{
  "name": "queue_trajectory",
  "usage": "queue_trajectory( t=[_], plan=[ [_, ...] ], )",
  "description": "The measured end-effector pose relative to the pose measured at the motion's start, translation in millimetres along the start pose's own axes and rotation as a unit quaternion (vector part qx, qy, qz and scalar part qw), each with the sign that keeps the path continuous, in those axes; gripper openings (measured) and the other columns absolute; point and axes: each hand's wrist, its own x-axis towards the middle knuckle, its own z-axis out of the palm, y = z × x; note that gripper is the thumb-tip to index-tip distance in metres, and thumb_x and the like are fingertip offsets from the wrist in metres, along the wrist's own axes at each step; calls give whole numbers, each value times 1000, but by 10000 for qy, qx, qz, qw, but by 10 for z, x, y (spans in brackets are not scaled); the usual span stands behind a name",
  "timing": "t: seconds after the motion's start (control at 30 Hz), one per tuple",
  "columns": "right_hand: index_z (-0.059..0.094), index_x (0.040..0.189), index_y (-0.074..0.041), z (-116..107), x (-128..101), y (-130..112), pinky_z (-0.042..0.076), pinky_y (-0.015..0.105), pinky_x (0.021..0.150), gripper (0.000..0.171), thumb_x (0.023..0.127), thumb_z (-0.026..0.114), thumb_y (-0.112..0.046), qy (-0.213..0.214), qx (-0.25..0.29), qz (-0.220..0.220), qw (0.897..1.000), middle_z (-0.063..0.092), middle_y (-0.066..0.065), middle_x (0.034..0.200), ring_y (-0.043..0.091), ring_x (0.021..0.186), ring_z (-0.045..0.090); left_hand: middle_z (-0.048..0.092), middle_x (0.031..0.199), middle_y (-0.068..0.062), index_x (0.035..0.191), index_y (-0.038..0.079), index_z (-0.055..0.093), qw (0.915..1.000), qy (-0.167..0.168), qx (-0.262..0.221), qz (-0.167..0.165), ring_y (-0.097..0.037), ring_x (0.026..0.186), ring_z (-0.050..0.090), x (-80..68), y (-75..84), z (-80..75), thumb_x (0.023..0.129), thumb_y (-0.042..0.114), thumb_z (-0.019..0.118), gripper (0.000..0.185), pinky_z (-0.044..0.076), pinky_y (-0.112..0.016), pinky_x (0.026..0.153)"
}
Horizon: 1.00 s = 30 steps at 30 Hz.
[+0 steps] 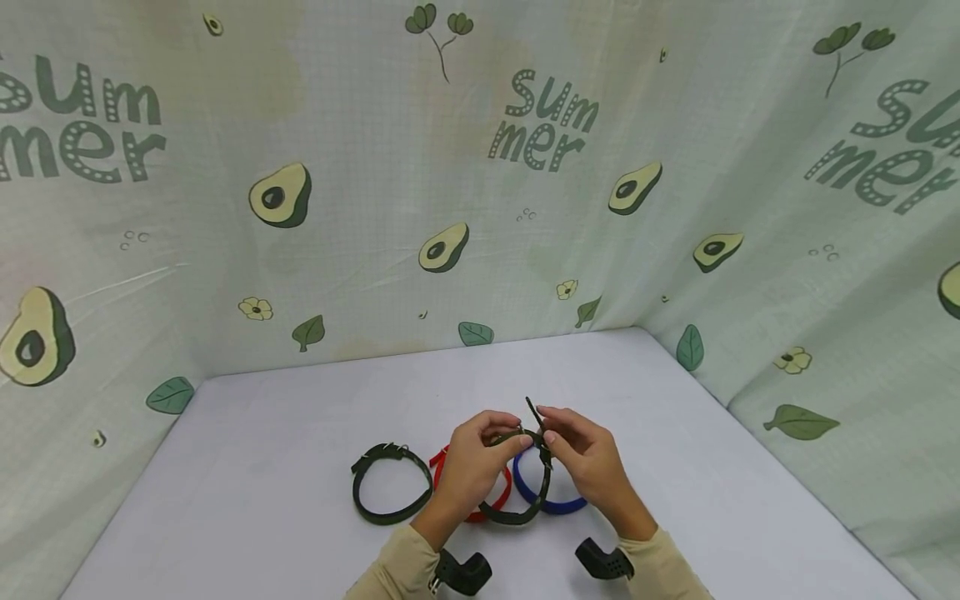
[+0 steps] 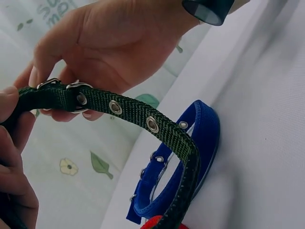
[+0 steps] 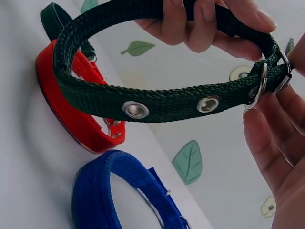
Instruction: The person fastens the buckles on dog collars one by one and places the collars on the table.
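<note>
while both hands hover just above the table [image 1: 247, 467], the dark green collar [image 1: 525, 492] hangs between them, raised off the surface near its buckle end, with its lower loop dipping down toward the red collar [image 1: 491, 500] and blue collar [image 1: 551, 496] lying beneath. the left hand [image 1: 472, 467] has its fingers curled round the strap just short of the metal hardware, and the right hand [image 1: 588, 462] pinches the buckle [image 3: 264, 81] between thumb and fingertips, the loose tail of the strap sticking up past them.

it looks like woven nylon webbing (you can see the herringbone weave in the wrist views), so i'd judge it light, soft and floppy along its length, yet stiff enough across its width to keep a loop. the weave should give a decent grip; the metal rings and eyelets [image 3: 136, 109] are the slicker, harder bits. nothing about it seems fragile. best held as it is now, i'd say: one hand on the webbing close to the buckle to steady it, the other on the buckle frame itself, since anywhere further round the strap just sags.

a second dark green collar [image 1: 390, 487] lies flat to the left, apart from the rest.
</note>
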Motion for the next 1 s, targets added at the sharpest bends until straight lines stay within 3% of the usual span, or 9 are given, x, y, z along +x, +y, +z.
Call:
queue_trajectory(
  t=[0.2,0.37,0.57,0.67,1.0],
  plan=[
    [56,137,6,-21,8,41,56,25,69,46,92,56,17,-164,-322,-227,9991,63,17,94,12,79,64,72,96,4,109,15,71,10000,-78,-10,2,-15,92,67,-7,11,7,89,28,79,25,54,-26,85],
    [57,131,12,-4,13,45,56,26,66,44,89,50,24,-149,-574,-451,9972,61,19,90,16,76,63,72,97,4,110,15,72,10000,-38,41,-12,-15,92,67,-22,27,9,89,27,78,25,54,-25,85],
    [71,119,-3,32,14,30,53,25,62,40,94,48,17,173,-890,-439,9949,62,4,90,16,71,59,71,98,5,111,15,71,10000,9,59,47,-14,93,67,-18,37,7,90,27,77,25,54,-26,86],
    [72,115,-9,47,5,21,53,28,60,39,96,47,14,256,-835,-326,9956,62,2,92,16,72,59,71,97,5,111,15,71,10000,33,50,57,-14,92,67,-21,46,10,90,26,77,25,55,-26,85],
    [74,108,-8,68,5,39,54,27,59,41,93,46,18,525,-618,-331,9962,63,6,93,18,70,60,71,99,4,113,11,71,9999,109,-66,111,-14,92,68,-18,53,18,90,26,77,28,55,-25,85]
  ],
)
